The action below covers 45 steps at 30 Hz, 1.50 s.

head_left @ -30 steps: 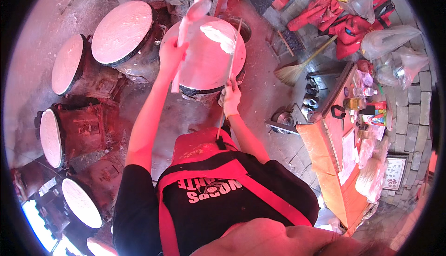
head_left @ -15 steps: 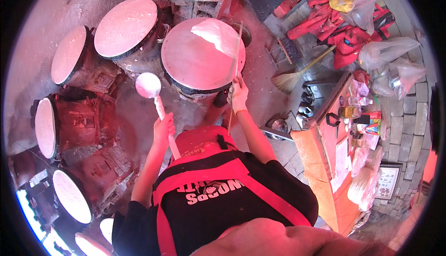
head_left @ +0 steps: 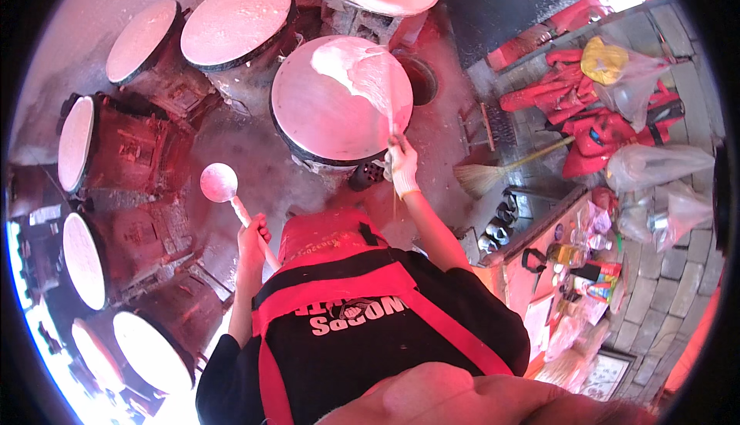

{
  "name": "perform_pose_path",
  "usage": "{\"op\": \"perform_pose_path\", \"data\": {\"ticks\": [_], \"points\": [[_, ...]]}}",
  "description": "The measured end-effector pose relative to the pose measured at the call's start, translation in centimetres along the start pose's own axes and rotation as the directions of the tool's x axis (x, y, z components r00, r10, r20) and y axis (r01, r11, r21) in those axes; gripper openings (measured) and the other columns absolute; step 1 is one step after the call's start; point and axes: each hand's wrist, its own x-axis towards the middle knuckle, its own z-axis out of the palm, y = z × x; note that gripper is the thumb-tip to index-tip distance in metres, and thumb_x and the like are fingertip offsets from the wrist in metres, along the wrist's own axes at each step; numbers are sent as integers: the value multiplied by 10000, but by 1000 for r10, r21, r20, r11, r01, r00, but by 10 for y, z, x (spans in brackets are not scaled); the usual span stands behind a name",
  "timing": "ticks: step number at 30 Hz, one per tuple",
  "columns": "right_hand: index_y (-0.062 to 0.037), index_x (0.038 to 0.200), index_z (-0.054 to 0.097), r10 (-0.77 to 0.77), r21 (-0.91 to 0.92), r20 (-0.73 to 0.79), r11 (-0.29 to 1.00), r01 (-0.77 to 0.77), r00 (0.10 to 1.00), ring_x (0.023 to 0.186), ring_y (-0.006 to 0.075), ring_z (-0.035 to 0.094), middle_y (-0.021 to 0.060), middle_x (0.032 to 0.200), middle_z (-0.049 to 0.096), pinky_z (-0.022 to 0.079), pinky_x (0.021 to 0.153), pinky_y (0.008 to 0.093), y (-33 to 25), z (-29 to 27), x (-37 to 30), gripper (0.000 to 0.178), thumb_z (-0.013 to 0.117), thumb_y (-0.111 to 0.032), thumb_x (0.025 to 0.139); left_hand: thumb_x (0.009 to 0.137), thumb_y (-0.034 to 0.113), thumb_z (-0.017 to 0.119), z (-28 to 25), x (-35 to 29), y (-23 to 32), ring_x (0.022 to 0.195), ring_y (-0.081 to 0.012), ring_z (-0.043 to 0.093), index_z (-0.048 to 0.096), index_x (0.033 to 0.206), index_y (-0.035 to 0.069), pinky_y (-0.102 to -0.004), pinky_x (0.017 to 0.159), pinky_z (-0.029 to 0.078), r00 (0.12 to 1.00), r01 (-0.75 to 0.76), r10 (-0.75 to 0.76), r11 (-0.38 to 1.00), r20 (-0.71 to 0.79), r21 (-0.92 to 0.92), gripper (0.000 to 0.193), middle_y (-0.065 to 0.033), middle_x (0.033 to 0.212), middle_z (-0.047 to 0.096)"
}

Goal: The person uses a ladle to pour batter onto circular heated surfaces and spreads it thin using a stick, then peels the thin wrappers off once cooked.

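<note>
My left hand (head_left: 253, 240) is closed around the long pale handle of a ladle (head_left: 219, 183), whose round bowl is held out over the floor at the left. My right hand (head_left: 401, 164), in a pale glove, grips a long thin stick (head_left: 391, 109) at the near right edge of a round griddle (head_left: 316, 120). The stick lies over the griddle's right side, beside a bright white sheet of batter or pancake (head_left: 347, 67) on the upper right of the surface. Whether stick and sheet touch, I cannot tell.
More round griddles (head_left: 237, 20) on blocky stands curve around the left and back. A straw broom (head_left: 482, 178) lies at the right, near red cloth (head_left: 593, 136) and plastic bags (head_left: 655, 167). A table with bottles (head_left: 566, 254) and packets stands at my right.
My view has shifted, moving the surroundings. My right hand with the stick has moved slightly toward me along the griddle's edge. The ladle has moved left and lower, still in my left hand.
</note>
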Motion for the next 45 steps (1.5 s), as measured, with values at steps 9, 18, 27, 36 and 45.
{"op": "perform_pose_path", "data": {"ticks": [9, 18, 27, 36, 45], "points": [[-120, 1310, 506, -33, -221, 392, 967, 129, 920, 406, 41, 296, -80, 526, 327, 237, 380, 242, -36, 43, 33, 397, 529, -228, 928, 838, 184, 642, 26, -26, -65, 503, -99, 456, 519, 801, 79, -239, 469, 379, 992, -29, 11, 990, -125, -142, 166, 32, 576, 435], [-125, 1279, 535, 220, -331, 444, 941, -69, 869, 353, 54, 319, -49, 556, 448, 219, 324, 225, -74, -63, 63, 376, 539, -135, 903, 797, 228, 672, 34, -51, -96, 744, -158, 550, 576, 945, 71, -301, 685, 483, 954, -33, -19, 985, -298, -168, 236, -25, 849, 551], [-145, 1227, 521, 344, -440, 666, 898, -25, 662, 335, 60, 287, -69, 532, 357, 206, 310, 242, -78, -22, 86, 334, 551, -280, 922, 809, 266, 643, 49, -101, -90, 1217, -194, 382, 538, 1229, 84, -345, 1040, 316, 953, -155, 143, 988, -269, -24, 470, -28, 1320, 439], [-160, 1255, 529, 279, -378, 639, 925, -23, 717, 339, 57, 323, -58, 520, 392, 213, 302, 224, -107, -31, 118, 364, 535, -215, 895, 827, 242, 622, 68, -158, -101, 1209, -133, 359, 547, 1245, 166, -323, 1015, 307, 957, -209, 238, 963, -166, 172, 431, 11, 1329, 434], [-162, 1300, 525, 205, -235, 641, 970, -64, 740, 396, 37, 309, -90, 539, 359, 222, 352, 213, -53, -105, 28, 392, 561, -262, 923, 819, 206, 635, 51, -127, -49, 1114, -121, 407, 575, 1210, 153, -304, 944, 381, 990, -45, 57, 995, -128, 93, 398, 22, 1241, 481]]}}
